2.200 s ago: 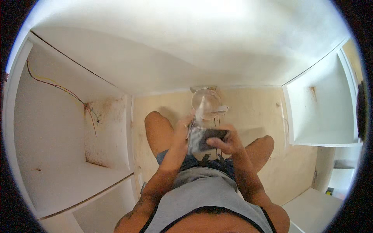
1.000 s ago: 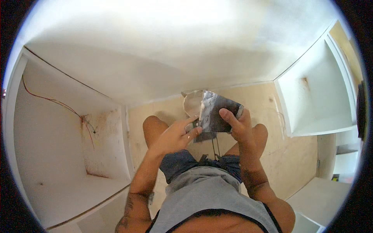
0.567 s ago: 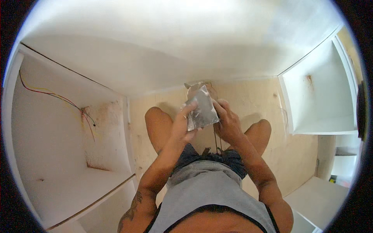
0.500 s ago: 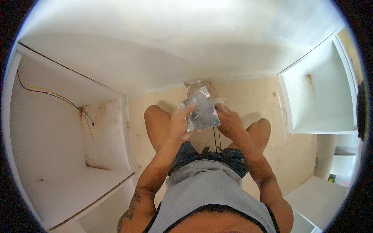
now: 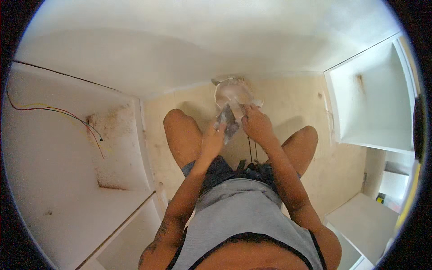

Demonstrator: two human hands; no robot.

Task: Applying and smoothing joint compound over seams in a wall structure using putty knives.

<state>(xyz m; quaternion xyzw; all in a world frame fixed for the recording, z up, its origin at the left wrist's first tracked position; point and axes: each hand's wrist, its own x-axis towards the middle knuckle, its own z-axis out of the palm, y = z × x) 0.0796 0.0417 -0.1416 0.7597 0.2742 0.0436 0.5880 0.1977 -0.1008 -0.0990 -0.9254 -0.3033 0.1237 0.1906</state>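
Note:
My left hand (image 5: 213, 140) is closed round a flat grey metal plate (image 5: 227, 118) smeared with pale filler. The plate is tilted, so only a narrow face shows. Close beside it, my right hand (image 5: 258, 124) grips a putty knife (image 5: 238, 108); its pale, smeared blade points toward the plate, and its handle is hidden in the fingers. Just beyond both hands, a round tub (image 5: 219, 92) stands on the floor between my knees, with pinkish-beige paste inside and crusted filler along its rim.
Pale boards (image 5: 292, 101) form the floor, meeting a white panel (image 5: 180, 54) in front. At left is an open white cabinet (image 5: 58, 166) with loose coloured wires (image 5: 74, 114) and brown stains. White open boxes (image 5: 375, 94) stand at right.
The plate has tilted from broad face up to nearly edge-on and lowered slightly. My right hand has come round with the putty knife's blade now showing beside it. More of the tub shows.

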